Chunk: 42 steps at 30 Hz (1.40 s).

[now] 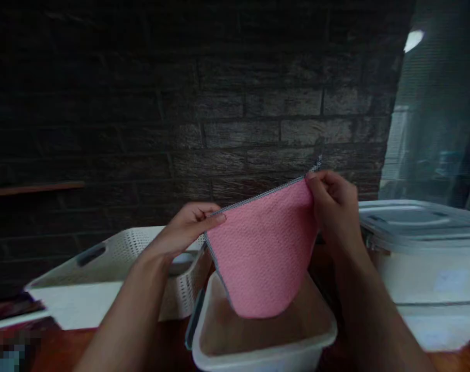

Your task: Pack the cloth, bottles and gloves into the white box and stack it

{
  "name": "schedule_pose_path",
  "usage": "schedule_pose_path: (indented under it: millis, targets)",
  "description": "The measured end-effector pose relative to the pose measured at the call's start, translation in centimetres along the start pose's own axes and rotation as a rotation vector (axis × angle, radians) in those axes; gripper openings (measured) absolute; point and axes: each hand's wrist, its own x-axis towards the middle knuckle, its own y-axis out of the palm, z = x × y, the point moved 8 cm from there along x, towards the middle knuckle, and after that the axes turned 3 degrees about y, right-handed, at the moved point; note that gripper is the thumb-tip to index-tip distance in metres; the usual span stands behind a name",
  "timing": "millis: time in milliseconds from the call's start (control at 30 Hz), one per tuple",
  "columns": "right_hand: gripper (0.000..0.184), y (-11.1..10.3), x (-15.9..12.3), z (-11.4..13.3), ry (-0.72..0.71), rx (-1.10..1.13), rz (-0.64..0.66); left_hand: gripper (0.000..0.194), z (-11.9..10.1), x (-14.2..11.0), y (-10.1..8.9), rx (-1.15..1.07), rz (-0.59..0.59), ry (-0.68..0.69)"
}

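Note:
A pink cleaning cloth (pixel 264 248) with a dark-and-white edging hangs between my two hands, its top edge slanting up to the right. My left hand (pixel 190 225) pinches the upper left corner between thumb and fingers. Higher up, my right hand (pixel 331 199) grips the cloth near its upper right corner, and a tip of the edging sticks out above the thumb. The lower part of the cloth droops over an open white plastic box (pixel 264 359) with a dark side clip. What lies at the bottom of the box cannot be made out.
To the left stands a white perforated basket (pixel 88 305) with a pale object (pixel 181 262) inside it. Lidded storage boxes (pixel 421 263) are stacked on the right. Behind everything rises a dark brick wall (pixel 238 119), with a narrow shelf (pixel 35 188) at the left.

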Motion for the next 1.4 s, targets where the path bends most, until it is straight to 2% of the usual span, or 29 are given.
schedule_pose_path:
  millis: [133,433,567,733,900,1067,1133,1300,1400]
  targets:
    - [0.027,-0.1,0.1,-0.3,0.034,0.030,-0.017,0.022,-1.2,0.2,-1.7,-0.112,-0.151,0.102]
    - [0.027,0.0,-0.1,0.2,0.038,0.062,-0.026,0.029,-2.8,-0.4,-3.3,-0.137,-0.440,0.244]
    - [0.025,0.0,-0.1,0.4,0.013,0.047,-0.030,0.026,-3.5,-0.8,-3.1,-0.136,-0.463,0.281]
    - [0.024,-0.2,0.0,0.2,0.010,0.072,-0.048,0.019,-4.1,-1.0,-2.6,-0.166,-0.433,0.284]
    - [0.025,-0.4,-0.1,0.1,0.026,0.053,-0.059,0.023,-4.2,-1.0,-2.0,-0.207,-0.380,0.260]
    - [0.032,-0.4,-0.5,0.4,0.074,0.002,-0.049,0.025,-3.7,-0.9,-2.0,-0.205,-0.375,0.232]
    - [0.034,-0.2,-0.5,0.1,0.096,-0.004,-0.027,0.027,-3.6,-0.9,-2.0,-0.138,-0.380,0.245]
    - [0.037,0.7,-0.5,-0.9,0.112,-0.043,0.053,0.039,-3.5,-1.0,-2.2,0.202,-0.477,0.292]
    - [0.038,1.3,-0.5,-1.5,0.128,-0.029,0.093,0.037,-3.5,-1.0,-2.1,0.279,-0.511,0.313]
